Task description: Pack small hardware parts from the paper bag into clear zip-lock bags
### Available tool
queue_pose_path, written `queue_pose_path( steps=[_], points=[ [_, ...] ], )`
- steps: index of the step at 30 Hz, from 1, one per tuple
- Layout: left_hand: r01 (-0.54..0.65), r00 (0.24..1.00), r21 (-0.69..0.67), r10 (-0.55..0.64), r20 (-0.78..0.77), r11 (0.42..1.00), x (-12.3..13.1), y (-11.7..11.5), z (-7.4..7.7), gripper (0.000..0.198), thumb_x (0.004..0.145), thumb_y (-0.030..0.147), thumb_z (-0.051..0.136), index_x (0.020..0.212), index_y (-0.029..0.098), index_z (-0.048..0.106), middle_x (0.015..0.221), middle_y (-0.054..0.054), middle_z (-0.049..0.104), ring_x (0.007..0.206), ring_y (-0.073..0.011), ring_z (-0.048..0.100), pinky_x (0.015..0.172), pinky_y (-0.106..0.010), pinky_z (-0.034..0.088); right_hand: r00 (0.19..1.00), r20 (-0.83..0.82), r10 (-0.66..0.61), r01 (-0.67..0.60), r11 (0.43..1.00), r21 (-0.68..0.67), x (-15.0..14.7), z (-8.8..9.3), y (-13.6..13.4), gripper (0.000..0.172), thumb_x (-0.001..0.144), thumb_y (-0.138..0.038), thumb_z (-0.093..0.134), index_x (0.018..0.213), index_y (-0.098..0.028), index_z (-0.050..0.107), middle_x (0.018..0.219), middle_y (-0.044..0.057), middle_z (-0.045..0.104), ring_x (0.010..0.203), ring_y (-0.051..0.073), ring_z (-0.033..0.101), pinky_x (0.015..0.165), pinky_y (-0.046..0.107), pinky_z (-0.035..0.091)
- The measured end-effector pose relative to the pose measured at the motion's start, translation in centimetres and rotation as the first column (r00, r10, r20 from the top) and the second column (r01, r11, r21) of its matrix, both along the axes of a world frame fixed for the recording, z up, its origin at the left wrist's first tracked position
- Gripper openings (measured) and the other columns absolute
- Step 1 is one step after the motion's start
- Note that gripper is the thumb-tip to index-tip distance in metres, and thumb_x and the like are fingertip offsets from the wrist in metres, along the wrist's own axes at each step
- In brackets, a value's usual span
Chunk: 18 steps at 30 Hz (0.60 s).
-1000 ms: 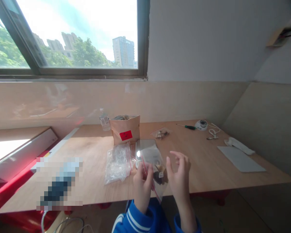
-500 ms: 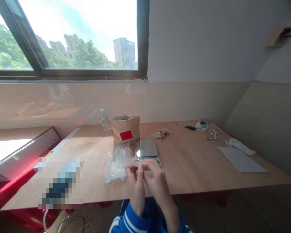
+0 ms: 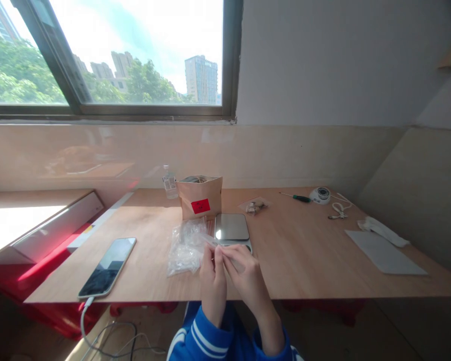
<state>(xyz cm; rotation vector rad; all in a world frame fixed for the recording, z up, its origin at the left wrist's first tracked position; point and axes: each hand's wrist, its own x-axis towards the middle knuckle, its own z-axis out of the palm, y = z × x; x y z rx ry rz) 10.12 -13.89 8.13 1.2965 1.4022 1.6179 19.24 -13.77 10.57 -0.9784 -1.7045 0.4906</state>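
My left hand (image 3: 213, 276) and my right hand (image 3: 247, 275) meet low in the middle of the view, at the near edge of the table. Both are closed in a pinch on a small clear plastic bag (image 3: 210, 239), much of it hidden by the fingers. Just beyond my fingers sits a digital scale (image 3: 232, 227) with a shiny metal plate. To the left of the scale lies a pile of clear plastic bags (image 3: 186, 246). Behind the pile stands an open brown paper bag (image 3: 204, 193) with a red label.
A phone (image 3: 108, 268) with a cable lies at the left. At the back are a clear bottle (image 3: 170, 183) and a bag of small pale pieces (image 3: 254, 206). Rightward lie a screwdriver (image 3: 299, 198), a dome camera (image 3: 319, 195), a white sheet (image 3: 384, 253) and a white bundle (image 3: 385, 230).
The view has turned slightly left, shifting the table's things rightward. My hands remain together on the small plastic bag, and the fingers have shifted a little.
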Motion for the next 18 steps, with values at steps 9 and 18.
queue_pose_path(
  steps=[9,18],
  points=[
    [0.031,0.999,0.028,-0.030,-0.035,0.999,0.6,-0.3,0.1,0.038,0.088,0.055,0.037,0.078,0.019,0.048,0.071,0.000,0.051,0.069,-0.0148,0.052,0.066,-0.028,0.043,0.997,-0.062,-0.053,0.054,0.999,0.008,0.8,-0.2,0.1,0.016,0.086,-0.020,0.056,0.091,-0.022,0.070,0.086,0.005,0.065,0.084,0.017,0.063,0.075,0.029,0.054],
    [0.060,0.996,0.027,-0.058,-0.061,0.998,0.8,-0.1,0.1,0.035,0.089,0.051,0.037,0.075,0.020,0.047,0.068,0.001,0.049,0.066,-0.0142,0.050,0.065,-0.028,0.041,0.994,-0.014,-0.105,0.105,0.994,0.022,1.0,-0.7,0.1,0.014,0.086,-0.025,0.057,0.090,-0.023,0.070,0.085,0.004,0.068,0.082,0.018,0.062,0.074,0.031,0.053]
  ],
)
